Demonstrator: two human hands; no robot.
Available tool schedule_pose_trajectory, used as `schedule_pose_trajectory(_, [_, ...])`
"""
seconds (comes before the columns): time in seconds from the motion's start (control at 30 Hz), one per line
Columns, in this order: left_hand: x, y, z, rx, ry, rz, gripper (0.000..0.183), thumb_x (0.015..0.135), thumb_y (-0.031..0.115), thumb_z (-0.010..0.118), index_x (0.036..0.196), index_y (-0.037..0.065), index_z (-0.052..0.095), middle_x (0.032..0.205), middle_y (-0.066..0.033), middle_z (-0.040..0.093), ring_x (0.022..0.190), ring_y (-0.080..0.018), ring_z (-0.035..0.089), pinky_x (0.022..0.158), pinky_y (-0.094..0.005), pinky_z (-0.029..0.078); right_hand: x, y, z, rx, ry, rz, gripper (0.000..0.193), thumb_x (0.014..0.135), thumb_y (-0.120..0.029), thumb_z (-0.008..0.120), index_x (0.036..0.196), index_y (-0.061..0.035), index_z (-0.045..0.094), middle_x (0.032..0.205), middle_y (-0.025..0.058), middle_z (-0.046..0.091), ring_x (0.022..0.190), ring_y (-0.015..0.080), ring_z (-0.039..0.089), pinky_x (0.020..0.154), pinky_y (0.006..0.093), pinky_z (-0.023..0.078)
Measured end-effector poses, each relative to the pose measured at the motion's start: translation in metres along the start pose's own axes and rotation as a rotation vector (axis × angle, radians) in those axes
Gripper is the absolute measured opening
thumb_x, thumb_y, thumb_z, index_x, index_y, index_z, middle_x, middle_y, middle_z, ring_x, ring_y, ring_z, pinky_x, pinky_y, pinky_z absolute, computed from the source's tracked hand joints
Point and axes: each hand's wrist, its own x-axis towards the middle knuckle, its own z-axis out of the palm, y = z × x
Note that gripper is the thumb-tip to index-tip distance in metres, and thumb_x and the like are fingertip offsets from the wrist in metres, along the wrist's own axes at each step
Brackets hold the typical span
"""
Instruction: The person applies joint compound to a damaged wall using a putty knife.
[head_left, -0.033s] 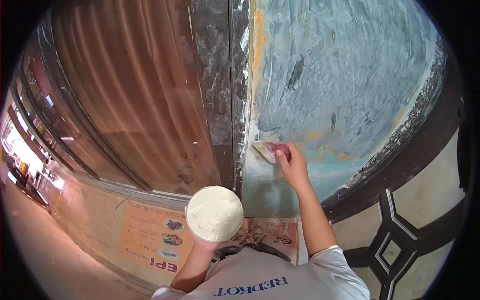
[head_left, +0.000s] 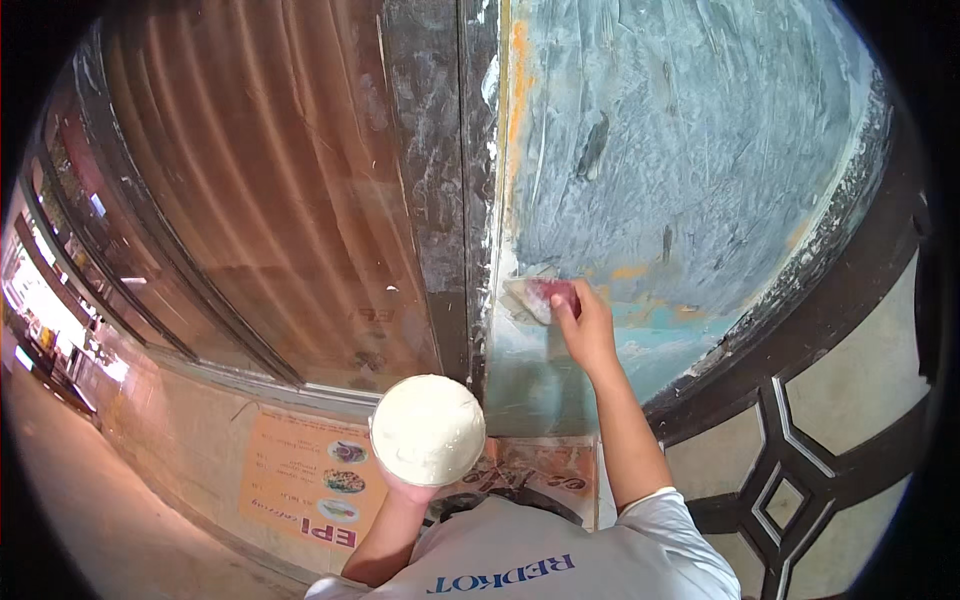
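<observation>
My left hand (head_left: 410,488) supports a round tub (head_left: 372,425) from below, close to my body. Thick cream-white putty (head_left: 428,425) fills it nearly to the rim, and the tub hides most of my fingers. In my right hand (head_left: 588,322) is a putty knife (head_left: 563,296) with a dark red grip, pinched between thumb and fingers. Its wide, putty-smeared blade lies against the lower left part of a grey-blue wall panel (head_left: 690,170). Fresh white putty streaks (head_left: 508,330) show beside the blade, along the panel's left edge.
A dark frame post (head_left: 435,180) divides the panel from a glass pane with a brown curtain (head_left: 260,170) on the left. An orange poster (head_left: 290,470) lies below the glass. Dark latticework with pale panes (head_left: 800,450) curves along the right.
The putty knife's blade has turned slightly and lies flatter on the panel. The putty tub has shifted and tilted very slightly. Both hands stay nearly in place.
</observation>
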Motion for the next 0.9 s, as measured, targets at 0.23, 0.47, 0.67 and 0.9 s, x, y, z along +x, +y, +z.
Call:
schedule_pose_trajectory(0.23, [-0.008, 0.028, -0.014, -0.174, -0.056, -0.006, 0.071, 0.093, 0.062, 0.030, 0.147, 0.017, 0.033, 0.152, -0.0083, 0.034, 0.138, -0.0337, 0.035, 0.112, -0.0566, 0.029, -0.007, -0.001, 0.002, 0.306, 0.532, 0.237, 0.022, 0.094, -0.022, 0.059, 0.104, -0.0027, 0.061, 0.091, 0.0113, 0.067, 0.082, 0.0239, 0.064, 0.073, 0.0341, 0.049])
schedule_pose_trajectory(0.47, [-0.002, 0.050, -0.034, 0.091, 0.046, -0.039, 0.072, 0.092, 0.066, 0.024, 0.147, 0.019, 0.033, 0.152, -0.0076, 0.035, 0.135, -0.0333, 0.039, 0.109, -0.0566, 0.033, -0.003, -0.005, 0.014, 0.099, 0.425, 0.145, 0.020, 0.093, -0.020, 0.060, 0.103, -0.0027, 0.060, 0.088, 0.0114, 0.065, 0.077, 0.0227, 0.061, 0.072, 0.0344, 0.048])
schedule_pose_trajectory(0.67, [-0.003, 0.056, -0.030, 0.143, -0.039, -0.028, 0.073, 0.090, 0.067, 0.028, 0.145, 0.019, 0.036, 0.149, -0.0085, 0.039, 0.133, -0.0356, 0.041, 0.107, -0.0579, 0.035, -0.018, -0.005, 0.025, 0.108, 0.168, 0.082, 0.022, 0.094, -0.020, 0.059, 0.103, 0.0002, 0.056, 0.089, 0.0090, 0.065, 0.075, 0.0149, 0.058, 0.069, 0.0311, 0.047])
schedule_pose_trajectory(0.9, [-0.002, 0.057, -0.027, 0.127, -0.081, -0.060, 0.073, 0.089, 0.067, 0.032, 0.144, 0.019, 0.038, 0.147, -0.0090, 0.042, 0.131, -0.0355, 0.043, 0.106, -0.0576, 0.037, -0.010, 0.001, 0.019, 0.684, 0.662, 0.347, 0.021, 0.096, -0.021, 0.056, 0.101, -0.0008, 0.056, 0.090, 0.0091, 0.063, 0.073, 0.0134, 0.058, 0.061, 0.0324, 0.049])
